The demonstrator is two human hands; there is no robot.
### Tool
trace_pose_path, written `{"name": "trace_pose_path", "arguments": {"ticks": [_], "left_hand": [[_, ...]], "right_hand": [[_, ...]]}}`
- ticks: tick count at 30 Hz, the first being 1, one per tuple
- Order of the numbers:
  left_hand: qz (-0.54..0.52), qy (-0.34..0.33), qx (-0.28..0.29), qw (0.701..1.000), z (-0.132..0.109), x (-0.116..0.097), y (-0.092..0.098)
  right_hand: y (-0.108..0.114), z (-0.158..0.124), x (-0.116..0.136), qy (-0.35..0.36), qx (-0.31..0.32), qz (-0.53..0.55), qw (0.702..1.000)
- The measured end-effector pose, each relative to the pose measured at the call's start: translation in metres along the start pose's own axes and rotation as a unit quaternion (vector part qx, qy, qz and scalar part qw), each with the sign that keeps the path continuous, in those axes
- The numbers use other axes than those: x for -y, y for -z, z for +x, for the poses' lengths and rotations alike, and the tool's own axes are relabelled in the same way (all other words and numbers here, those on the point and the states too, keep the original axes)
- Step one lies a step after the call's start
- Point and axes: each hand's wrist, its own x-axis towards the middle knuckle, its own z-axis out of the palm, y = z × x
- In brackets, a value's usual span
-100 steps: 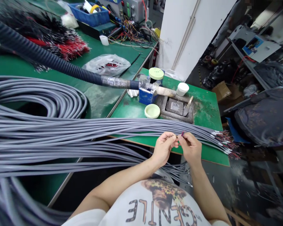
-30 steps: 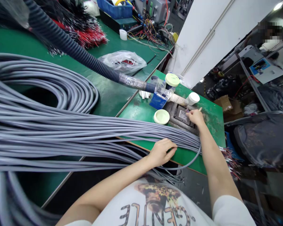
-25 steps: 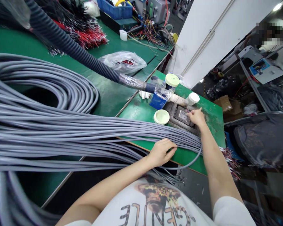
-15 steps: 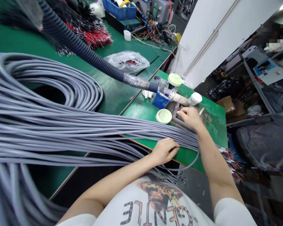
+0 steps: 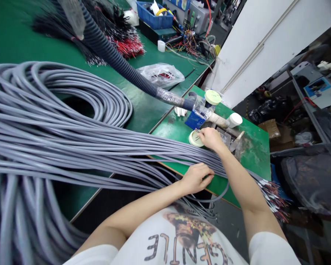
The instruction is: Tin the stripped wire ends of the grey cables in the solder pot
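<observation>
Grey cables (image 5: 99, 147) lie under the left hand (image 5: 196, 179), cupped; the right hand (image 5: 211, 140) seemingly pinches wire ends (image 5: 197, 131) by a pale lid (image 5: 193, 140).

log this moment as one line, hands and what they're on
left hand: resting on grey cables | right hand: pinching thin wire ends | beside: pale green lid

L hand (image 5: 196, 179): low, curled | R hand (image 5: 211, 139): fwd, palm down
</observation>
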Motion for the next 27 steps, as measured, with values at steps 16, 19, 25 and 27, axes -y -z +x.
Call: {"name": "trace_pose_path", "arguments": {"ticks": [16,19,25,27], "left_hand": [[0.007,0.007,0.008,1.000,0.000,-0.002,0.002],[0.011,0.007,0.011,1.000,0.000,-0.003,0.002],[0.009,0.008,0.012,1.000,0.000,-0.003,0.002],[0.009,0.008,0.010,1.000,0.000,-0.004,0.002]], "right_hand": [[0.001,-0.025,-0.104,-0.130,-0.035,0.025,0.991],[-0.012,-0.023,-0.125,-0.183,-0.029,0.021,0.982],[-0.028,-0.015,-0.143,-0.225,-0.017,0.019,0.974],[-0.030,-0.014,-0.145,-0.229,-0.015,0.021,0.973]]}}
